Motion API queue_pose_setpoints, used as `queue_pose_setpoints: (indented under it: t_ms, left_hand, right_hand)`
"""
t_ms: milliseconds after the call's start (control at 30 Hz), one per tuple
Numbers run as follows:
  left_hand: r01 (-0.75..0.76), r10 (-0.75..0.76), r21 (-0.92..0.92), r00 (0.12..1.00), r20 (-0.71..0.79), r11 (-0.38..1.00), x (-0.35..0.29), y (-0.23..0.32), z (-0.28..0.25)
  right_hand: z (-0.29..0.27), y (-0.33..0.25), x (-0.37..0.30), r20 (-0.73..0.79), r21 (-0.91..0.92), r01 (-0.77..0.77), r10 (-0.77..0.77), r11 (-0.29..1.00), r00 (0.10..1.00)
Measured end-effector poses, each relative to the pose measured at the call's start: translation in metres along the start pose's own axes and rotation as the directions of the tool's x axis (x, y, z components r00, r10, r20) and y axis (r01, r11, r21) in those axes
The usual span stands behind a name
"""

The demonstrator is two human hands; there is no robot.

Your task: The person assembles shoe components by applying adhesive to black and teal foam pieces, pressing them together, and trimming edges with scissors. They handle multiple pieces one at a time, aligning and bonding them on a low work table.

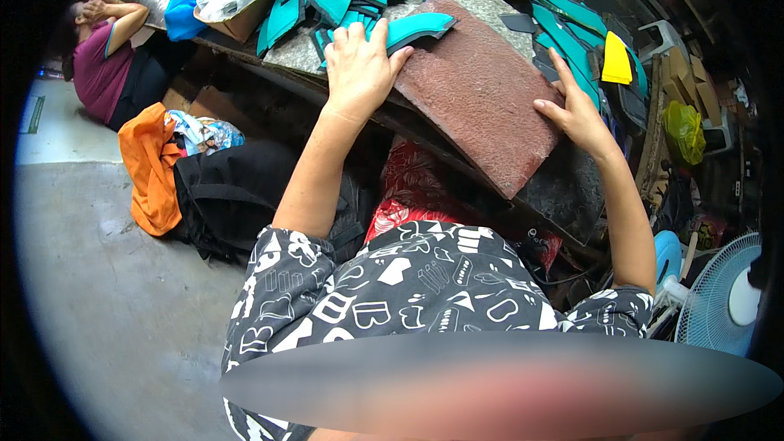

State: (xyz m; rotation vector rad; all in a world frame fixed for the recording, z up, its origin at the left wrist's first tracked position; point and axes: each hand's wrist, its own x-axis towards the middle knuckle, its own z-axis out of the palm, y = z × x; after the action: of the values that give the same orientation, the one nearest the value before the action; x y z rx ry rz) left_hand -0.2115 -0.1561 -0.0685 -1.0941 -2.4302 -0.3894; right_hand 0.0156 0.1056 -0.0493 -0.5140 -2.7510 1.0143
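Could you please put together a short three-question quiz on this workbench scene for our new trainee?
1. True or false: the left hand rests on a teal curved piece at the edge of the reddish-brown slab.
2. Which colour is the single flat piece lying among the teal pieces just beyond the right hand? A) yellow B) white C) purple
3. Fill in: low on the person's right stands a pale blue ____.

Key
1. True.
2. A, yellow.
3. Fan. Its round grille shows at the picture's lower right edge.
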Motion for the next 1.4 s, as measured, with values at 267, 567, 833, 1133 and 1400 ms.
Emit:
queue_pose_setpoints:
  t_ms: [267, 567, 833, 1133, 1400]
  left_hand:
    - [0.032, -0.033, -0.040, 0.999, -0.020, 0.999, 0.001, -0.003, 0.008]
    - [0.128, -0.126, 0.016, 0.989, -0.076, 0.992, 0.001, -0.013, 0.008]
    - [-0.011, 0.012, 0.008, 0.997, -0.082, 1.000, -0.009, 0.019, 0.021]
    - [-0.041, 0.013, -0.075, 0.941, -0.337, 0.996, -0.017, 0.025, 0.011]
    - [0.524, 0.330, -0.652, 0.851, 0.408, -0.547, -0.030, 0.075, -0.038]
  right_hand:
    - [-0.003, -0.006, 0.011, 0.182, 0.133, -0.141, 0.116, 0.981, 0.976]
    - [-0.047, -0.040, -0.043, 0.089, 0.725, -0.068, 0.004, 0.685, 0.996]
    - [-0.117, -0.010, -0.065, -0.444, 0.604, 0.153, 0.170, 0.782, 0.880]
    - [-0.150, 0.019, -0.054, -0.643, 0.338, 0.147, 0.114, 0.930, 0.758]
    - [-0.071, -0.061, -0.012, -0.275, 0.727, 0.147, 0.088, 0.671, 0.957]
